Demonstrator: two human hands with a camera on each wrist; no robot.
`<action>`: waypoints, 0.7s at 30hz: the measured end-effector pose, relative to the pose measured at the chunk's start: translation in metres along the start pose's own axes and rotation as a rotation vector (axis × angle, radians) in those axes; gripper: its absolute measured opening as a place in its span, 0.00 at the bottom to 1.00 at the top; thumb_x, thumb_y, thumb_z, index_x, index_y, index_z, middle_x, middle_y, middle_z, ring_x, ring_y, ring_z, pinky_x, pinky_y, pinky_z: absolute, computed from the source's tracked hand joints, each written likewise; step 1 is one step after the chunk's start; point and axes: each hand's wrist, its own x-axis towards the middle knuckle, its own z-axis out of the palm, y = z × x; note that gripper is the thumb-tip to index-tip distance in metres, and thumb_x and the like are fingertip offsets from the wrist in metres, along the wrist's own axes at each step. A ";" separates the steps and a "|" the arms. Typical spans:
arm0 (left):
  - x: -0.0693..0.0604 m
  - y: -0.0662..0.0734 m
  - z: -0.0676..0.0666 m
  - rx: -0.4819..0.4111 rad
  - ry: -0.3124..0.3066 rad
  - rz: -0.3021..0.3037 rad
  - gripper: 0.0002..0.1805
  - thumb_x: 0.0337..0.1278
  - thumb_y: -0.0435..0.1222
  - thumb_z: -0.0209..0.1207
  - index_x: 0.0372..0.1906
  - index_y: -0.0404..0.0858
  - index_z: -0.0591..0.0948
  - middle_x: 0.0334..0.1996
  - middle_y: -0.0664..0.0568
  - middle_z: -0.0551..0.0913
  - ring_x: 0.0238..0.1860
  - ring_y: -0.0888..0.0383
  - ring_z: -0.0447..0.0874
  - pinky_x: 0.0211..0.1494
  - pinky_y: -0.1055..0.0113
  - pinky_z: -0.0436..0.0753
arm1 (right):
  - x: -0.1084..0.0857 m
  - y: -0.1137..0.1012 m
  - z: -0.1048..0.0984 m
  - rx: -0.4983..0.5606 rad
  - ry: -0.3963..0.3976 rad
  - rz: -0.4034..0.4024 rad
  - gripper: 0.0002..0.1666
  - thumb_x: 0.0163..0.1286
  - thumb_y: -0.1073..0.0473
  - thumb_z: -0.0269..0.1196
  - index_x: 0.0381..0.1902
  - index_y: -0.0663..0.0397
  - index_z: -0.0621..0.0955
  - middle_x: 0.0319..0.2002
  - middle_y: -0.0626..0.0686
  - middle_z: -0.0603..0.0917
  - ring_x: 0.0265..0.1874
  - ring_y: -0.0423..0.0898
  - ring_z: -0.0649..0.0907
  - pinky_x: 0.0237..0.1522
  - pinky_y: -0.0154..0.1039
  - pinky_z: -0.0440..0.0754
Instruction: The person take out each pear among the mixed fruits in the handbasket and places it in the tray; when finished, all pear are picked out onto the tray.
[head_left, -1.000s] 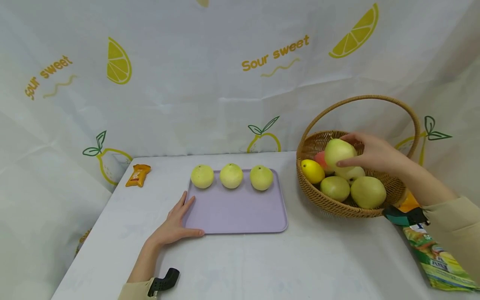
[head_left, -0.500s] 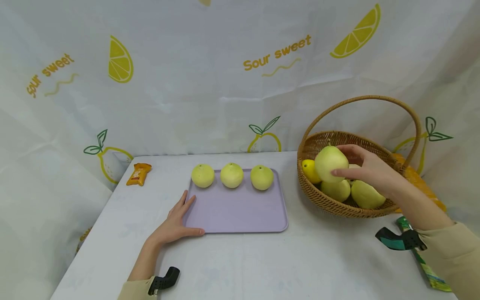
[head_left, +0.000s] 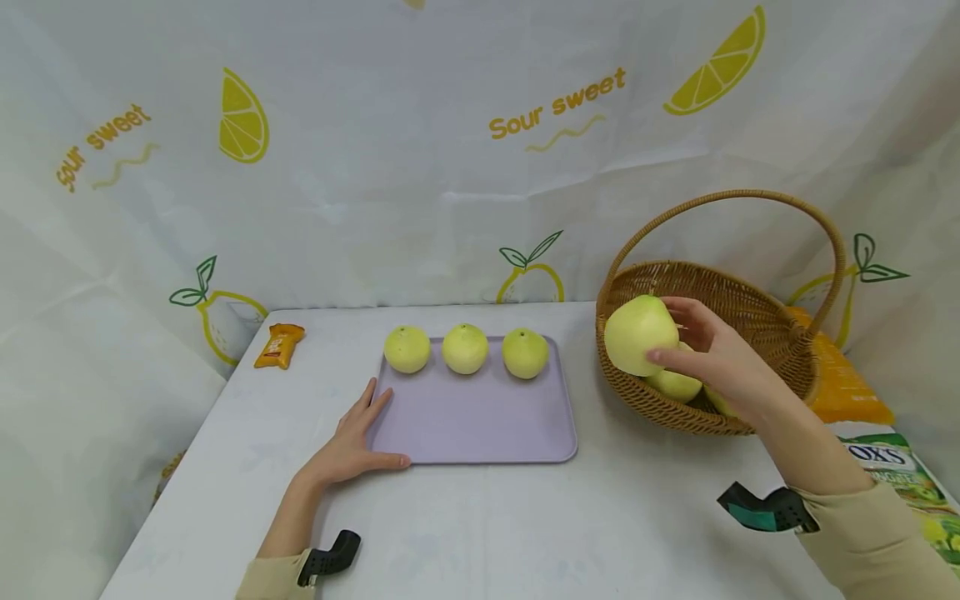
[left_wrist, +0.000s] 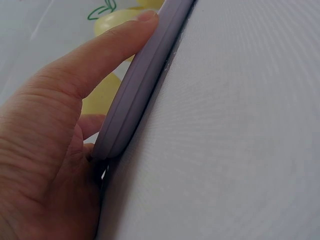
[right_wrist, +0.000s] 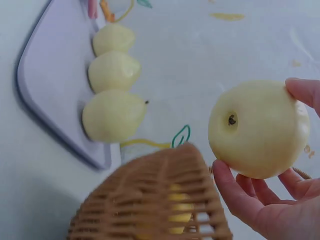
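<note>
My right hand (head_left: 708, 350) holds a pale green pear (head_left: 641, 335) above the left side of the wicker basket (head_left: 652, 407); in the right wrist view the pear (right_wrist: 257, 127) sits between thumb and fingers. Three similar pears (head_left: 407, 349), (head_left: 465, 348), (head_left: 525, 353) stand in a row along the far edge of the lilac tray (head_left: 472, 425). My left hand (head_left: 348, 450) rests spread at the tray's near left corner, and in the left wrist view its thumb lies on the rim (left_wrist: 137, 82).
Inside the basket lie further pears (head_left: 675, 383), partly hidden by my right hand. An orange wrapped snack (head_left: 280, 346) lies at the far left of the table. Right of the basket are an orange packet (head_left: 843, 387) and a green packet (head_left: 896, 467).
My right hand has moved left and slightly down with its pear, from over the basket's middle to its left side. The left hand has stayed on the tray.
</note>
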 end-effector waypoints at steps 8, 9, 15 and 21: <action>0.000 -0.002 0.000 -0.003 0.000 0.001 0.62 0.39 0.57 0.74 0.78 0.44 0.52 0.78 0.49 0.33 0.75 0.36 0.33 0.67 0.30 0.46 | -0.002 -0.010 0.029 0.089 -0.014 -0.041 0.37 0.67 0.63 0.65 0.69 0.46 0.61 0.65 0.53 0.64 0.59 0.38 0.70 0.48 0.28 0.76; 0.000 -0.002 0.000 -0.002 0.002 0.002 0.63 0.38 0.57 0.74 0.78 0.44 0.52 0.78 0.49 0.33 0.75 0.36 0.33 0.67 0.30 0.46 | -0.002 -0.011 0.033 0.109 -0.022 -0.047 0.38 0.66 0.63 0.65 0.69 0.47 0.61 0.65 0.53 0.64 0.60 0.38 0.69 0.49 0.27 0.76; 0.000 -0.002 0.001 -0.003 0.006 0.004 0.63 0.38 0.57 0.74 0.78 0.44 0.52 0.78 0.49 0.33 0.75 0.36 0.33 0.67 0.30 0.46 | 0.000 -0.013 0.059 0.195 -0.073 -0.051 0.42 0.64 0.65 0.66 0.70 0.54 0.58 0.68 0.59 0.63 0.63 0.44 0.69 0.50 0.29 0.76; 0.001 -0.001 0.000 -0.006 0.008 0.004 0.63 0.38 0.57 0.74 0.78 0.44 0.52 0.78 0.48 0.33 0.75 0.35 0.32 0.67 0.30 0.45 | 0.005 -0.006 0.085 0.194 -0.104 -0.041 0.45 0.62 0.64 0.68 0.71 0.59 0.57 0.70 0.63 0.63 0.69 0.58 0.62 0.66 0.45 0.66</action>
